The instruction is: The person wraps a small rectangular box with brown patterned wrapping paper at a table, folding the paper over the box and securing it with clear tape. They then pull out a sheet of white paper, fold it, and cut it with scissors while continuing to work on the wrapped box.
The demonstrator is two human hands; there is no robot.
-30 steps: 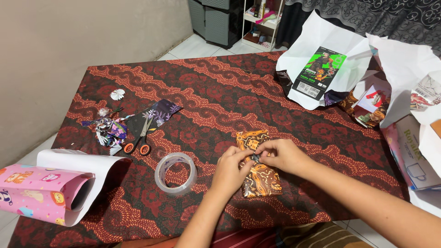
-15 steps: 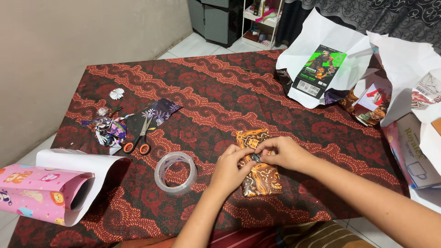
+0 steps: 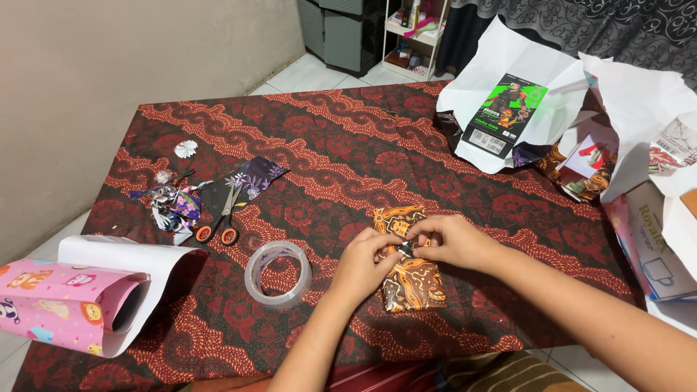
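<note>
A small parcel (image 3: 411,283) wrapped in brown and orange patterned paper lies on the red patterned tablecloth (image 3: 327,152), near the front edge. My left hand (image 3: 363,263) rests on its left side with the fingers curled on top. My right hand (image 3: 450,242) sits on its upper right part. The fingertips of both hands meet at the parcel's middle and pinch a small dark and pale fold or scrap there; what it is cannot be made out.
A roll of clear tape (image 3: 277,273) lies left of the parcel. Orange-handled scissors (image 3: 221,220) and paper scraps (image 3: 173,205) are further left. A pink wrapping-paper roll (image 3: 69,305) sits at front left. White paper sheets (image 3: 508,65), a green and black box (image 3: 504,112) and more boxes crowd the right.
My fingertips have shifted slightly at the parcel's middle. Nothing else on the table has moved.
</note>
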